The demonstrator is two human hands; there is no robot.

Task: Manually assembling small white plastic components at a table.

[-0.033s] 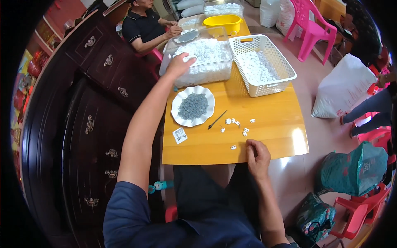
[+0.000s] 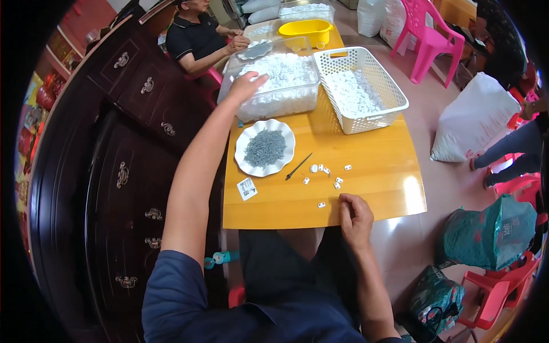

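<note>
My left hand [image 2: 247,87] reaches over the near left rim of a clear plastic bin [image 2: 286,98] heaped with small white pieces [image 2: 289,67]. Its fingers are apart over the pieces, though their tips are partly lost among them. At the table's near edge rests my right hand [image 2: 357,216], fingers curled and closed; whether anything is inside is hidden. Just beyond it lie several small white two-holed pieces [image 2: 321,204]. A dark slim screwdriver-like tool [image 2: 298,166] is left of them. Grey screw-like plugs [image 2: 266,147] fill a scalloped white plate [image 2: 289,158].
Right of the bin stands a white perforated basket [image 2: 366,123] part-filled with white pieces. A square printed card [image 2: 247,189] lies on the wooden table [image 2: 377,154]. Farther back are a yellow tub [image 2: 307,30] and a seated person [image 2: 197,40]. Dark drawers [image 2: 143,154] line the left.
</note>
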